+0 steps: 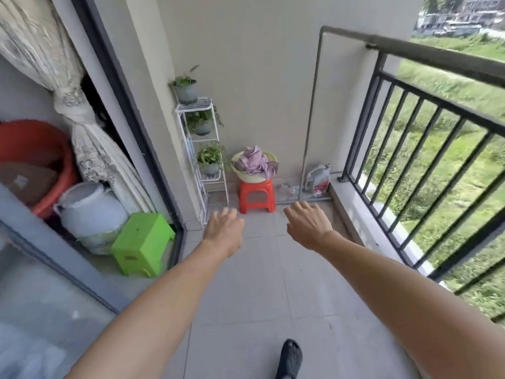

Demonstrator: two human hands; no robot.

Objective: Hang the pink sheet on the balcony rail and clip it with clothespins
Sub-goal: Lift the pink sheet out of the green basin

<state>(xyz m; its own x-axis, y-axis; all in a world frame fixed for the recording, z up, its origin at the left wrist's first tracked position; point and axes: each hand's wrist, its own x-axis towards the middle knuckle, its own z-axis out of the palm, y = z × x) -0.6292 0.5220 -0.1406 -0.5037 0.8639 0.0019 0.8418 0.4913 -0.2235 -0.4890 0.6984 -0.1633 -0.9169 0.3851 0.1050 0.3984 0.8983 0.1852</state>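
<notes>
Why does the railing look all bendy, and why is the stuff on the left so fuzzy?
In the head view, the wide-angle lens bows the balcony rail near the edge; the glass door at lower left is smeared with blur, as is the white jug. The left hand, right hand and pink sheet in its basin look sharper. Daylight is soft, with no hard shadows.

The tiled floor (262, 283) carries red stool (256, 195), green stool (142, 242), plant rack (203, 157).
</notes>
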